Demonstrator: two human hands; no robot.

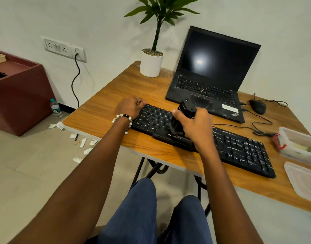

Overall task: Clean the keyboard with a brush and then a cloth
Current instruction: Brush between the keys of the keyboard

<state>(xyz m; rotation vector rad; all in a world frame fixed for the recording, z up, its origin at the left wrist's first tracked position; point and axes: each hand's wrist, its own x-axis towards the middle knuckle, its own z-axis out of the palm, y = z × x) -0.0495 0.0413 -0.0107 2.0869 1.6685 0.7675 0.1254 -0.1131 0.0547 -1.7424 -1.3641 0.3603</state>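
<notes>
Black Zebronics keyboard (239, 148) lies diagonally on the wooden worktop (105, 110), near its front edge, white streaks across the right-side keys. Right hand (195, 125) grips a black brush (185, 110) by its handle, fingers curled round it, dark bristles down on the keys around mid-left of the board. Left hand (129, 106) sits at the keyboard's far-left corner, fingers curled over the edge, holding it; beaded bracelet (122, 118) on that wrist.

Behind the keyboard: open ThinkPad laptop (212, 74), screen dark. Black wired mouse (257, 106) to its right, cable looping across the worktop. White pot with a green plant (151, 62) at the back corner. Clear plastic container (297, 147) at the right edge, its lid (304, 180) lying just in front. Torn paper scraps (83, 143) and a water bottle (55, 108) on the floor to the left.
</notes>
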